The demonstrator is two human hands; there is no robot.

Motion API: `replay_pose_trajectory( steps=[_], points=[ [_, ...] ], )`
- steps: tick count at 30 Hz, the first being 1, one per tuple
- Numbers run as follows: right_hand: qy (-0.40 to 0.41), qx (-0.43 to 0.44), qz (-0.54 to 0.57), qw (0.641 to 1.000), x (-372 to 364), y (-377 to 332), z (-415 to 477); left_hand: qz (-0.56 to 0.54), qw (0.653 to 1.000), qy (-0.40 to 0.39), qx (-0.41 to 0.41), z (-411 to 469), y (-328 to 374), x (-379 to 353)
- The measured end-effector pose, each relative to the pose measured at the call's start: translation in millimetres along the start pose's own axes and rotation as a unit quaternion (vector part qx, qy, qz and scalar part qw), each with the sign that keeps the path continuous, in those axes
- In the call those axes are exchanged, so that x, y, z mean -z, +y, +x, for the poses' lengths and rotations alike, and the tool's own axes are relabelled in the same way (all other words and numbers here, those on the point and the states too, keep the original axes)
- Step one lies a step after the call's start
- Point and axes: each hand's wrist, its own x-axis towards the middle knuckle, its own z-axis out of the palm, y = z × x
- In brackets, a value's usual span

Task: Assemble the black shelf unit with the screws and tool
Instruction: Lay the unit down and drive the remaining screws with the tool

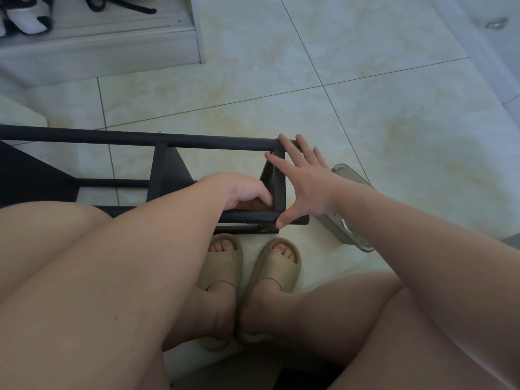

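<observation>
The black shelf unit (157, 164) lies on its side on the tiled floor in front of my knees, its long rails running left to right. Two silver screw heads show on the far rail, one (161, 133) near the middle and one (277, 138) at the right corner. My right hand (302, 178) is spread flat over the right end frame, fingertips on the far rail and thumb on the near rail. My left hand (242, 192) reaches inside the frame next to that end panel, its fingers curled around something I cannot make out. No tool shows clearly.
A clear plastic container (351, 220) lies on the floor just right of the shelf, partly behind my right forearm. My feet in beige slides (247, 277) stand below the frame. A low white step with black-and-white shoes (25, 15) is at the back left.
</observation>
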Motion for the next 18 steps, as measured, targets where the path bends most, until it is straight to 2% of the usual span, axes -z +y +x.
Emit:
replay_pose_trajectory(
  steps=[7,18],
  points=[
    [0.000,0.002,0.005,1.000,0.1,0.2,-1.4,0.043,0.997,0.056,0.014,1.0,2.5,-6.0],
    [-0.003,0.002,-0.004,1.000,0.8,0.1,-1.3,0.020,0.999,0.030,0.005,-1.6,2.1,-4.8]
  ],
)
